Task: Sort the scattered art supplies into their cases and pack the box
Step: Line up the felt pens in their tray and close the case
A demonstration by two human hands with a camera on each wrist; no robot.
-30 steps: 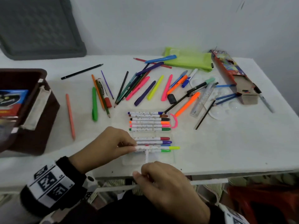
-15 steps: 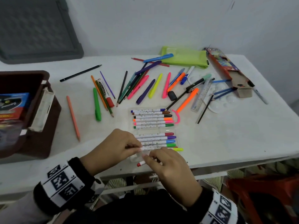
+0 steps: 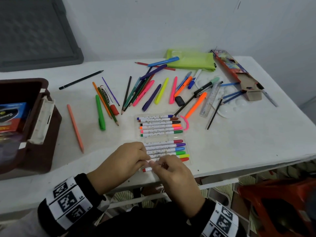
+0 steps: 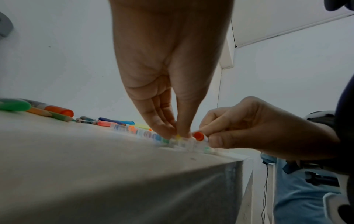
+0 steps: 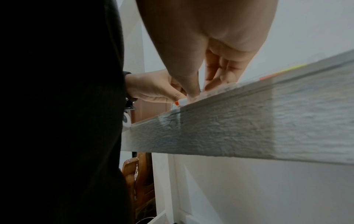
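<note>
An open clear marker case [image 3: 157, 138] lies near the table's front edge, with several markers in each half. My left hand [image 3: 145, 159] pinches the left end of the yellow marker [image 3: 184, 156] in the lower half; the left wrist view shows its fingertips [image 4: 172, 131] pressed together there. My right hand [image 3: 154, 165] pinches a red marker [image 3: 147, 169], laid along the case's nearest slot and partly hidden under the fingers. Its red end [image 4: 198, 136] pokes out beside the right thumb, and the red marker [image 5: 181, 102] also sits at the table edge.
Loose pens, pencils and highlighters [image 3: 153, 93] are scattered behind the case. A ruler [image 3: 210, 100] and a white palette [image 3: 236, 105] lie to the right. A green pouch [image 3: 191, 60] and a cardboard pencil box [image 3: 239, 74] sit at the back. A brown box [image 3: 42, 117] stands left.
My right hand rose from below the table edge and brought the red marker to the case's nearest slot, turning it to lie along the row. The left hand stayed at the case.
</note>
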